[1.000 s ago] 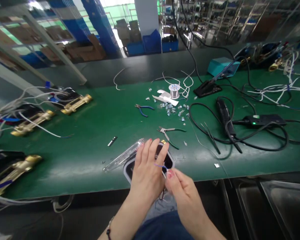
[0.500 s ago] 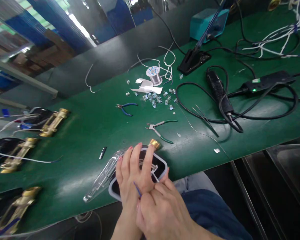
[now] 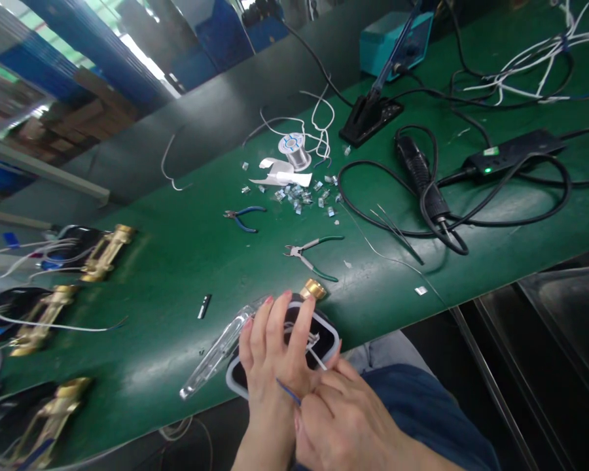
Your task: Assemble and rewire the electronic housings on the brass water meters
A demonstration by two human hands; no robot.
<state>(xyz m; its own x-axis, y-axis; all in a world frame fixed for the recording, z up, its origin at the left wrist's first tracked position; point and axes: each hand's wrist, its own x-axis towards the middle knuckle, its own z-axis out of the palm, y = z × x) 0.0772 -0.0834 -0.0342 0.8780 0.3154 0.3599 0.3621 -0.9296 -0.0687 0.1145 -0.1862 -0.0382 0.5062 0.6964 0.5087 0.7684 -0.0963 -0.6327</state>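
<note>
The left hand [image 3: 275,360] clamps a black, white-rimmed housing [image 3: 324,337] at the counter's [image 3: 127,386] near edge; the right hand [image 3: 346,422] closes on a blue wire [image 3: 288,391], which could snap or pull loose if tugged sharply.

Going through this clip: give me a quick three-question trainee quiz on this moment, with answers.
1. Which hand lies across the black housing with a white rim?
2. True or false: the green-handled pliers lie closer to the person than the blue-handled pliers.
3. Fill in the colour: the thin wire beside the right hand is ____.

Key: 1. The left hand. 2. True. 3. Blue.
</note>
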